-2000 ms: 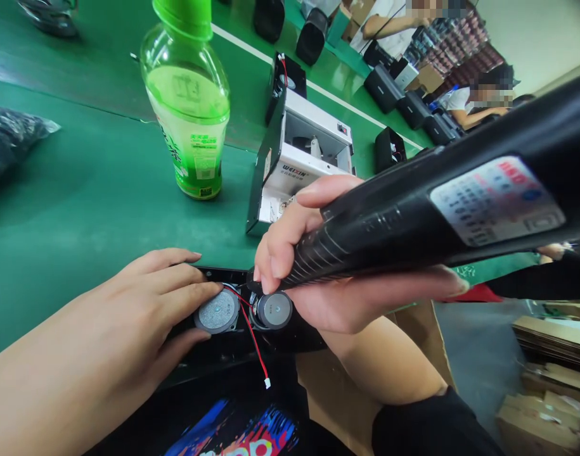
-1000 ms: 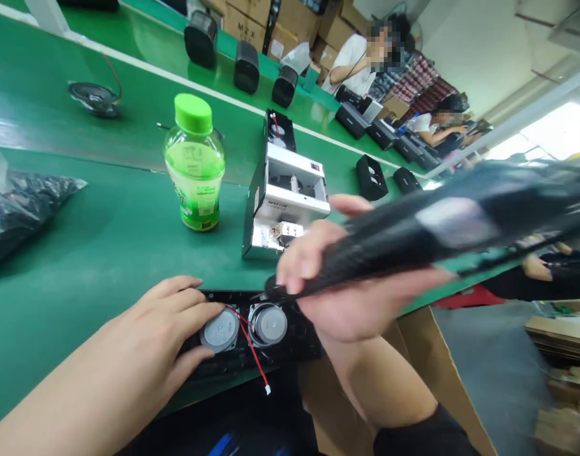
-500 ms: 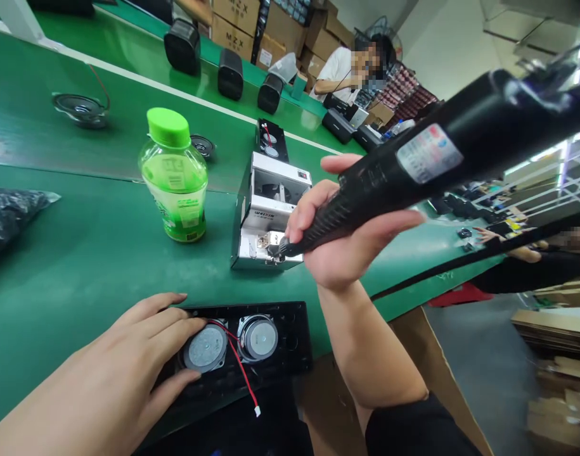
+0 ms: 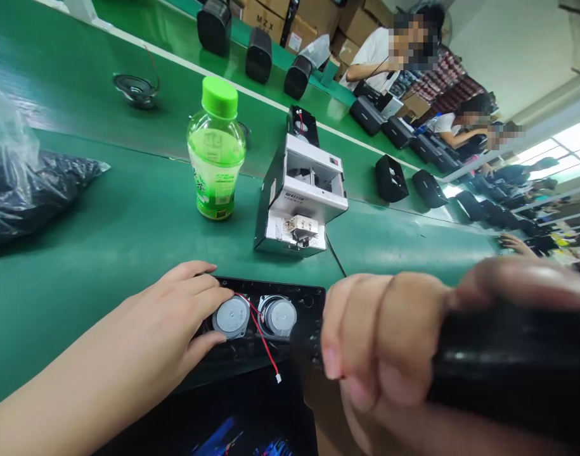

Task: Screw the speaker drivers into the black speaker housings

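Observation:
A black speaker panel lies along the near edge of the green bench, two round speaker drivers set in it. My left hand grips its left end, fingers and thumb around the left driver. A red wire with a white plug runs from the drivers over the panel's front edge. Close to the camera, my right hand is wrapped around a black electric screwdriver, blurred. Its front end is over the panel's right part; the tip cannot be made out. Behind the panel stands a white-and-black screw feeder.
A green-capped drink bottle stands left of the feeder. At far left lies a plastic bag of dark small parts. A loose speaker driver rests farther back. Black speaker boxes line the bench's far side, with people beyond.
My right hand has brought the screwdriver from above the feeder down and toward me, to the panel's right side. My left hand stays on the panel. The camera view has shifted.

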### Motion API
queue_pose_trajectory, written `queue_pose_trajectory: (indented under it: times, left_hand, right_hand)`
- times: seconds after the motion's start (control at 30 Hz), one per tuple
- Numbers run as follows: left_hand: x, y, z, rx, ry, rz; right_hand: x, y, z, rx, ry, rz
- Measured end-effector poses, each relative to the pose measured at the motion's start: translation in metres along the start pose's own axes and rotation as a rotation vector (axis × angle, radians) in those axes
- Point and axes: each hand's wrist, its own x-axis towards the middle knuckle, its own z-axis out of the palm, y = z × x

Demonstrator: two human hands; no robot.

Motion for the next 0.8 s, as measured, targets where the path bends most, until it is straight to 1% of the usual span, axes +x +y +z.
queue_pose_trajectory:
  times: [0.03,0.1,0.2,0.3,0.4,0.5,0.63,0.8]
  left_hand:
    - [0.002,0.001,-0.002,-0.014,-0.018,0.002]
    - [0.005,0.003,-0.006,-0.043,-0.043,-0.01]
    - [0.008,0.006,-0.01,-0.082,-0.069,-0.044]
    - [0.011,0.008,-0.012,-0.123,-0.094,-0.065]
    - [0.012,0.009,-0.013,-0.156,-0.11,-0.08]
    - [0.01,0.008,-0.012,-0.166,-0.115,-0.099]
    - [0.008,0.009,-0.009,-0.184,-0.115,-0.087]
    - [0.009,0.011,-0.008,-0.175,-0.072,-0.077]
  right_hand:
    - [-0.004,0.001,0.006,0.013,-0.035,0.026]
    - [-0.009,0.01,0.018,0.075,-0.04,0.035]
    - [-0.014,0.031,0.031,0.117,0.046,0.039]
    - [-0.017,0.045,0.037,0.11,0.133,0.024]
    - [-0.017,0.047,0.039,0.104,0.182,0.033]
    - [-0.016,0.045,0.039,0.097,0.173,0.065]
    - [-0.014,0.044,0.039,0.076,0.155,0.1]
    - [-0.012,0.046,0.04,0.075,0.153,0.097]
